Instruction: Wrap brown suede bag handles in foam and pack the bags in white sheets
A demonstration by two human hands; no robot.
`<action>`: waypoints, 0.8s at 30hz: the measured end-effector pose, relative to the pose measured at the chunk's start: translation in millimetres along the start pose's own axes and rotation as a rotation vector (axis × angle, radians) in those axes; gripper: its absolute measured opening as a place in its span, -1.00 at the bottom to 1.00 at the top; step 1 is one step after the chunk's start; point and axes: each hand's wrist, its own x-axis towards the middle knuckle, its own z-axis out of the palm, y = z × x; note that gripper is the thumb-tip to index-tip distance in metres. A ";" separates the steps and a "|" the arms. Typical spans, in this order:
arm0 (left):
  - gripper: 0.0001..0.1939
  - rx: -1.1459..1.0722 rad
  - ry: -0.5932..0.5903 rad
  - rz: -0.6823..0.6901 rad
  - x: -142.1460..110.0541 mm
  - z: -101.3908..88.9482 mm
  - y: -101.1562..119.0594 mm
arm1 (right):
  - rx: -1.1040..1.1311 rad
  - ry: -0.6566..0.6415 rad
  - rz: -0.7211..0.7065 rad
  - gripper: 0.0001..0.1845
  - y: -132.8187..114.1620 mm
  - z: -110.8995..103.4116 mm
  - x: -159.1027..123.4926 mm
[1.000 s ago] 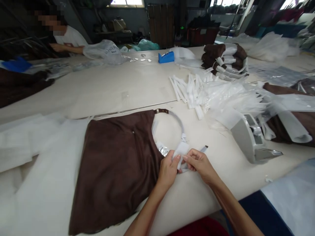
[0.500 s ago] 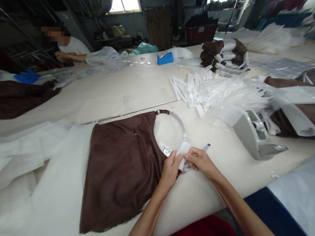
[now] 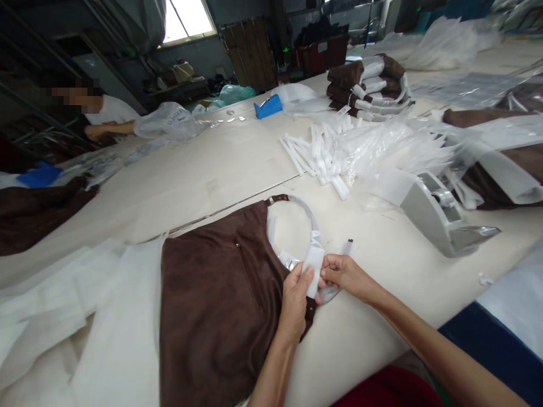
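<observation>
A dark brown handbag [image 3: 220, 316] with a zipped slit lies on the table, its strap [image 3: 306, 210] looping out to the right under pale wrapping. My left hand [image 3: 294, 297] is closed round the strap, thumb pressed on a white foam wrap [image 3: 314, 272] that goes about it. At the right edge of this wrap, the fingers of my right hand [image 3: 344, 277] are pinched together; their tips are partly hidden. Behind that hand a grey strip [image 3: 348, 247] with a dark end sticks out. A tag in clear plastic [image 3: 288, 260] lies inside the strap loop.
White sheets [image 3: 114, 316] spread at the left. A grey tape dispenser [image 3: 445, 217] stands at the right, near white foam strips [image 3: 316, 155] and plastic bags. Stacked brown bags [image 3: 369, 85] and a blue dispenser [image 3: 268, 106] are farther back. Another person [image 3: 110, 116] handles clear plastic.
The view has tilted and shifted. My right fingers have moved slightly along the wrap's right edge, and more of the wrap's face shows. My left hand keeps its hold.
</observation>
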 end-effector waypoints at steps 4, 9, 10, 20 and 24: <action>-0.64 -0.006 -0.012 -0.025 1.1 -3.2 1.5 | 0.023 -0.013 -0.019 -0.75 -1.1 6.6 5.8; -0.64 0.000 -0.040 -0.058 3.5 -5.2 2.4 | 0.042 -0.046 -0.050 -0.84 3.8 6.8 6.7; -0.65 0.000 -0.041 -0.068 3.8 -5.4 2.4 | 0.046 -0.050 -0.046 -0.85 5.1 7.2 6.9; -0.49 -0.015 -0.097 -0.156 2.1 -8.0 2.3 | 0.018 0.044 0.134 -0.88 5.0 20.6 17.6; -0.39 -0.027 -0.072 -0.188 1.8 -8.5 1.5 | 0.044 -0.019 0.128 -0.73 7.1 24.0 17.6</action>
